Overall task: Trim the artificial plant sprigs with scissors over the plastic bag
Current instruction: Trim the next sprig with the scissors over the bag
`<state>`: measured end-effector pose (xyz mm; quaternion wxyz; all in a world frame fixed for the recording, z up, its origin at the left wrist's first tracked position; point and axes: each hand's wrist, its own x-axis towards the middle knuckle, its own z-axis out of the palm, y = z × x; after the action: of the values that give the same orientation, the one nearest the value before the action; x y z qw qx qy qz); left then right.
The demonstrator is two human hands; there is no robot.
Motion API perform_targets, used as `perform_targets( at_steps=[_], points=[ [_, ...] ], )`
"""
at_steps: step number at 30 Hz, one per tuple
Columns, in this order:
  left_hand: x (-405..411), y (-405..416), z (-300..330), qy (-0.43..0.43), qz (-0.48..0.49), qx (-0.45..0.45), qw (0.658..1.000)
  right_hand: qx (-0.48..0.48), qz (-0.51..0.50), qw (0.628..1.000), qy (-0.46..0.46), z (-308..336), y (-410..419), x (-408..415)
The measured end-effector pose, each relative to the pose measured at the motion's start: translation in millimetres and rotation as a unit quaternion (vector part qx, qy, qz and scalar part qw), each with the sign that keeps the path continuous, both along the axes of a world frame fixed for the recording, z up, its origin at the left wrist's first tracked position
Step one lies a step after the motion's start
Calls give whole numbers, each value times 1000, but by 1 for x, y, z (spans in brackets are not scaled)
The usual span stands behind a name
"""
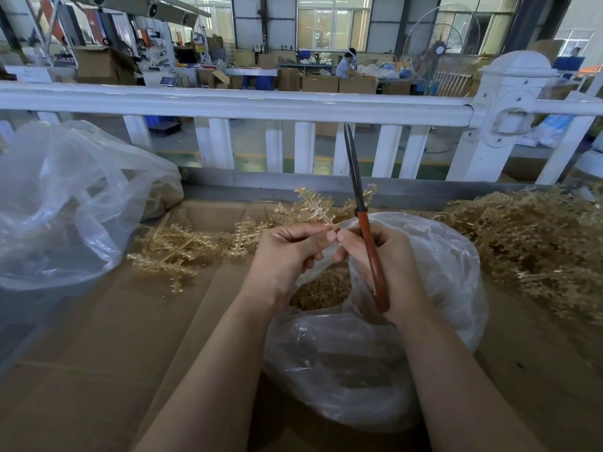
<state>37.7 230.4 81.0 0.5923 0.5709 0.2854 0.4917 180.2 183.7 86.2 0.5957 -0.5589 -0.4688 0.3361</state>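
Note:
A pale tan plastic sprig (315, 207) sticks up and away from my two hands above the clear plastic bag (440, 272). My left hand (287, 252) pinches the sprig's stem between thumb and forefinger. My right hand (388, 265) grips the red handles of the scissors (365, 223), and its thumb and forefinger also touch the stem end. The dark blades are closed and point straight up. Inside the bag lies a heap of tan cuttings (321, 288).
A loose pile of sprigs (176, 246) lies on the cardboard (114, 353) to the left, and a large heap (538, 243) fills the right. Another clear bag (65, 203) sits far left. A white railing (244, 102) runs across behind the work surface.

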Motion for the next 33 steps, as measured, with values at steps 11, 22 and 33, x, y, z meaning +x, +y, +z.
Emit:
perform_targets(
  at_steps=[11,22,33],
  points=[
    [-9,-1,7,14,321,152,935,16,4,1000,2,-2,-1,3],
    [-9,4,3,14,70,48,996,21,4,999,-49,-6,3,4],
    [-8,1,8,16,103,92,990,15,-13,978,-210,-10,2,12]
  ],
)
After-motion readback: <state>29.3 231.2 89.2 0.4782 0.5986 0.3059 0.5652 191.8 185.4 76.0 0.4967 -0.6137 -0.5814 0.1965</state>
